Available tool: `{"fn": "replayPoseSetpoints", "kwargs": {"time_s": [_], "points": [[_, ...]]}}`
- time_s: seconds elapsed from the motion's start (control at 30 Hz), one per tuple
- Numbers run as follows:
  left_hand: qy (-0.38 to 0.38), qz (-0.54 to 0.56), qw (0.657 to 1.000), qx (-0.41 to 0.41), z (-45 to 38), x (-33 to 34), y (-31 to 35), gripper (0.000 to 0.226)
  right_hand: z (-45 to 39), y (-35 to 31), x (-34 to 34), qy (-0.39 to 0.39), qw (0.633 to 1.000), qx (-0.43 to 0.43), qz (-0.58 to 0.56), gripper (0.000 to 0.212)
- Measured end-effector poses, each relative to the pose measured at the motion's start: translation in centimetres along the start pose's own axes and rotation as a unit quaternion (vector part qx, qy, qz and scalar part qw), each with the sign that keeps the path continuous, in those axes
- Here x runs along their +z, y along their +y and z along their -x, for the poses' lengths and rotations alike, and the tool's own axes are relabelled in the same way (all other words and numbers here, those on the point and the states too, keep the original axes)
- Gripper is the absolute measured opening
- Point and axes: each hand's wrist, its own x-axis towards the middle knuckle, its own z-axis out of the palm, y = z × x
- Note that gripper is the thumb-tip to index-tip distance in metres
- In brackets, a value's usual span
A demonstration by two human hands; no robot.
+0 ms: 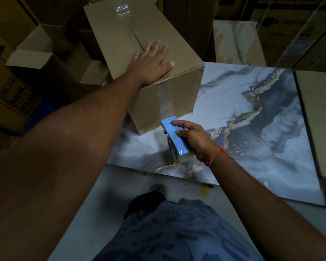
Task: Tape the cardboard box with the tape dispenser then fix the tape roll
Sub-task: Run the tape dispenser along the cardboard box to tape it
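A closed brown cardboard box [120, 34] lies on a marble-patterned slab [252, 113]. Clear tape runs along its top seam and down the near end face. My left hand [151, 64] rests flat on the box top near the front edge, fingers spread. My right hand [193, 137] grips a light-blue tape dispenser [175, 136] with its front end at the bottom of the box's near face. The clear tape roll [184, 159] shows under the dispenser, partly hidden by my wrist.
Open cardboard boxes [32, 57] stand at the left. More cartons and a marble slab [237, 42] lean at the back. Flat cardboard [318, 119] lies along the slab's right edge. My foot [145, 204] stands on the grey floor below.
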Motion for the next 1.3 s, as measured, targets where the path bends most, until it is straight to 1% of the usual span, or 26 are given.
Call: {"fn": "replayPoseSetpoints", "kwargs": {"time_s": [0.2,0.5,0.6,0.67,0.73,0.77,0.8,0.87,0.93,0.97,1.0,1.07,1.17,1.23,1.3], "points": [[0.002,0.004,1.0,0.0,-0.1,0.1,-0.1,0.078,0.2,-0.6,0.2,0.003,1.0,0.015,-0.009,0.036],[0.001,0.005,1.0,-0.001,0.0,0.0,0.0,0.077,0.5,-2.2,1.0,-0.008,0.998,0.044,-0.054,0.039],[0.001,0.006,1.0,-0.001,0.2,-0.1,0.1,0.076,0.3,-2.2,1.0,0.006,0.997,0.047,-0.055,0.038],[0.003,0.004,1.0,-0.001,0.2,-0.2,0.2,0.075,-0.2,-1.9,0.9,0.015,0.994,0.068,-0.081,0.034],[0.003,0.004,1.0,-0.001,0.1,-0.3,0.3,0.075,-0.6,-1.0,0.6,0.027,0.987,0.108,-0.115,0.027],[0.001,0.005,1.0,0.001,0.1,-0.2,0.4,0.075,-0.5,-0.2,0.4,0.034,0.986,0.116,-0.112,0.027],[0.002,0.004,1.0,0.002,0.1,-0.1,0.3,0.075,-0.1,0.9,0.2,0.041,0.989,0.109,-0.092,0.029],[0.002,0.002,1.0,-0.001,0.1,0.2,0.0,0.076,1.2,2.9,-0.4,0.055,0.995,0.065,-0.043,0.034],[-0.003,0.003,1.0,-0.001,0.0,0.3,-0.1,0.077,2.2,4.4,-1.4,0.065,0.997,0.036,-0.027,0.033],[-0.003,0.003,1.0,0.0,0.0,0.3,0.0,0.077,2.4,5.2,-2.0,0.075,0.997,0.011,-0.001,0.033],[0.0,0.001,1.0,0.002,-0.1,0.3,0.1,0.077,2.6,5.7,-2.7,0.095,0.994,-0.023,0.05,0.034],[0.005,0.0,1.0,0.005,-0.2,0.2,0.1,0.077,3.0,6.1,-3.8,0.135,0.967,-0.101,0.191,0.036],[0.004,-0.002,1.0,0.007,-0.3,0.2,-0.1,0.077,3.5,6.5,-5.4,0.203,0.901,-0.175,0.341,0.04],[0.001,-0.002,1.0,0.009,-0.4,0.2,-0.1,0.078,3.2,6.7,-6.4,0.244,0.859,-0.189,0.409,0.042],[0.001,-0.001,1.0,0.01,-0.4,0.2,0.0,0.077,2.7,6.8,-7.4,0.266,0.829,-0.181,0.457,0.045]]}}
